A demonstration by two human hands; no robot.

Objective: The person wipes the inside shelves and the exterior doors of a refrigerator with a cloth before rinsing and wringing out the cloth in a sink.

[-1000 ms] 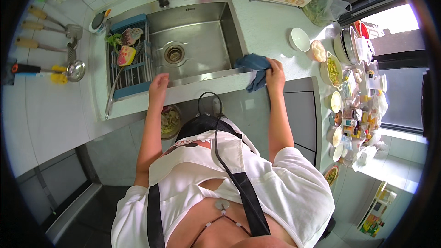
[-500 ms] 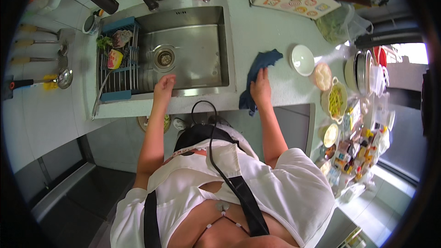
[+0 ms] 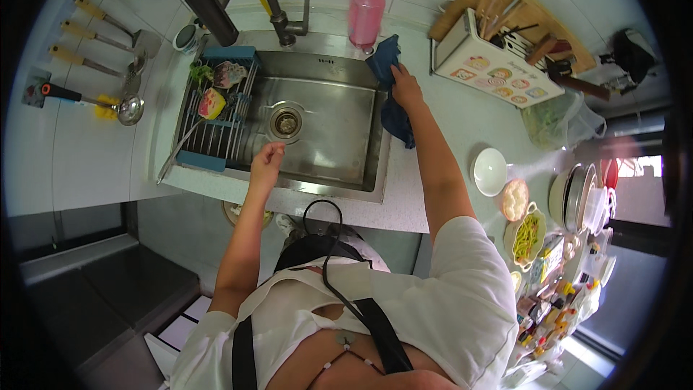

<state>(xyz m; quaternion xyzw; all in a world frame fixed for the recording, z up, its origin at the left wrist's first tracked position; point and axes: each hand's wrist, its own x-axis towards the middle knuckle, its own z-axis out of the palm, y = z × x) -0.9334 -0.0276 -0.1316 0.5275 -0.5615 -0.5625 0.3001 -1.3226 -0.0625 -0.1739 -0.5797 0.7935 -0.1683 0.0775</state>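
My right hand (image 3: 407, 89) bears on a crumpled dark blue cloth (image 3: 396, 120), its arm stretched toward the back. The cloth lies along the right rim of the steel sink (image 3: 317, 130), its far end by a pink pump bottle (image 3: 367, 11). Over the sink's front rim hangs my left hand (image 3: 267, 163), fingers curled in and nothing visible in them. A rack with blue ends (image 3: 220, 54) spans the sink's left side, holding a yellow-and-pink sponge (image 3: 212, 104) and some greens (image 3: 201, 73).
A dark faucet (image 3: 287, 32) stands behind the sink. At right are a white knife holder (image 3: 494, 65), a white bowl (image 3: 489, 172), a dish of green food (image 3: 529, 237) and several bottles. Ladles and spatulas hang on the left wall, among them a ladle (image 3: 130, 110).
My right hand has carried the blue cloth from the counter's front edge back along the sink's right side to the pink bottle. My left hand stays curled by the front rim. The view has shifted.
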